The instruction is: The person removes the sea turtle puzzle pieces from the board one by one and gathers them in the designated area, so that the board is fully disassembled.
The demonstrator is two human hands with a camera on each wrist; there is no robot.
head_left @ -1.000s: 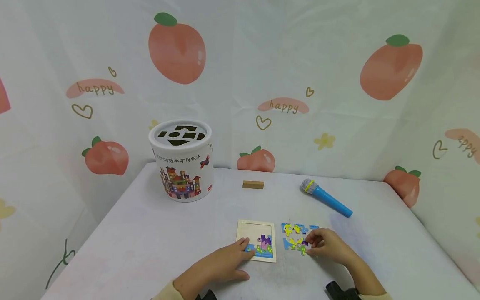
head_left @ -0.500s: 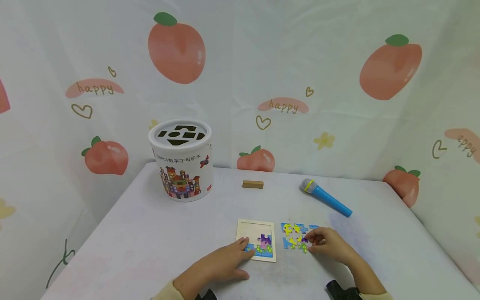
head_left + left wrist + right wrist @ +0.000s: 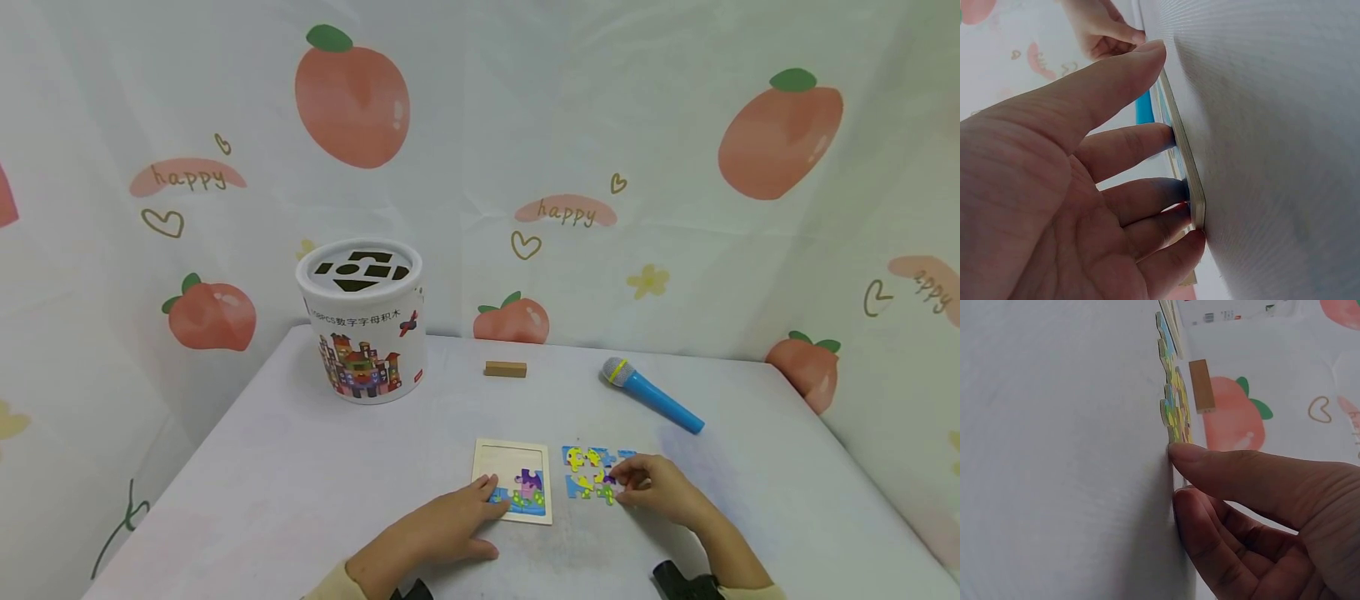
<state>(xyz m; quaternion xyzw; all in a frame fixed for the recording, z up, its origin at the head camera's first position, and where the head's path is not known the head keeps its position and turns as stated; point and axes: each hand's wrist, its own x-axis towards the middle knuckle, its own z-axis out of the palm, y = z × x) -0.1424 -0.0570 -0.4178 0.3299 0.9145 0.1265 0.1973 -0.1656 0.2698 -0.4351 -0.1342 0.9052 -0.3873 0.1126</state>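
My left hand (image 3: 459, 523) rests on the lower left of a wooden puzzle tray (image 3: 512, 444), fingertips along its edge in the left wrist view. The tray holds several colourful pieces along its bottom and right side, partly covered by my fingers. To its right, loose jigsaw puzzle pieces (image 3: 575, 458) with yellow, blue and green parts lie close together. My right hand (image 3: 656, 490) holds a green-and-purple puzzle piece (image 3: 606, 492) at the right of that group with thumb and index finger. In the right wrist view the thumb (image 3: 1188, 453) meets the piece's edge; the fingers hide part of it.
A blue toy microphone (image 3: 660, 400) lies behind my right hand. A small brown wooden block (image 3: 506, 369) sits farther back. At the back left stands a white bucket (image 3: 367, 333) with shaped holes in its lid. Behind the table hangs a peach-patterned cloth (image 3: 442, 167).
The green-and-purple piece has shifted slightly away from me, closer in among the loose pieces, with my right fingertips on it. My left hand and the tray have stayed in place.
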